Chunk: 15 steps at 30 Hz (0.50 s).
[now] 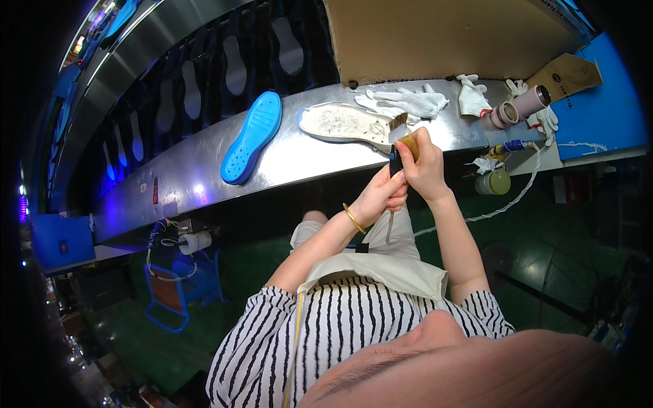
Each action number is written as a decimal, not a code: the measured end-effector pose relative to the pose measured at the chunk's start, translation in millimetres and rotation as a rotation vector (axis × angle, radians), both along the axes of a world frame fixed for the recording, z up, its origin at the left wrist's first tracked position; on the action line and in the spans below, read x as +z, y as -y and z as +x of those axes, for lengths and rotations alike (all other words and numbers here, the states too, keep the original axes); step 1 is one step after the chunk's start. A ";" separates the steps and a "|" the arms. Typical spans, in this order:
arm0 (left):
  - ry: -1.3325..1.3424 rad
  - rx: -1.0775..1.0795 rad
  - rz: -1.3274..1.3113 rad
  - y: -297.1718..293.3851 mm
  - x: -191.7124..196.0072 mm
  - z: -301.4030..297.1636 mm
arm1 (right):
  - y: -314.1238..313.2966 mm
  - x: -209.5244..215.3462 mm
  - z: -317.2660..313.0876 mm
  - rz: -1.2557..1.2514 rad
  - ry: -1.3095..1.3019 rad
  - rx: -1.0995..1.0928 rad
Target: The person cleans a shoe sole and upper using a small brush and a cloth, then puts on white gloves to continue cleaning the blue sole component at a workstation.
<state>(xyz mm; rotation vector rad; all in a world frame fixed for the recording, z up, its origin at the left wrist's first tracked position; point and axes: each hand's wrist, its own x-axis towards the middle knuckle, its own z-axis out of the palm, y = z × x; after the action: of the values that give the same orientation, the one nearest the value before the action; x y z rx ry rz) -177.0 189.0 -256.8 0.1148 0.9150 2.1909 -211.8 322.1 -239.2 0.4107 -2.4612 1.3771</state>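
So, head cam, only view here: right hand [423,163] has its fingers wrapped round the wooden handle of a brush [398,126], bristles up and away from the body. Left hand [381,197] is closed just below it, thumb up against a dark piece [395,160] with a bit of blue on it, no clue what that is. The white sole [343,124] lies flat on the metal bench [316,162], right end just by the brush; can't tell if the bristles touch it.

Progress-wise I'd guess partway at best: brush is out and in hand, but I can't see whether the sole has been coated or cleaned, so I won't call it finished. The blue sole [252,139] sits off to the left, no hand on it, and whether it's been worked is anyone's guess.

Containers: the big cardboard box [442,41] only shows its outside, so contents unknown. Pinkish flask [530,102] leans beside some gloves [473,95], can't see what's in it. Same for the paper bag [566,76], insides hidden
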 end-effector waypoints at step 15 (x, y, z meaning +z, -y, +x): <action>0.017 -0.029 0.089 4.9 0.8 1.4 | -9.0 10.2 -3.0 -0.046 0.139 0.164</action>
<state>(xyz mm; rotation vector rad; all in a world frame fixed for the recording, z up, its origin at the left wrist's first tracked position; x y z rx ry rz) -175.6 184.1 -256.0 0.1507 0.8021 2.2030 -214.8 331.1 -228.9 0.5341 -2.5488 1.5746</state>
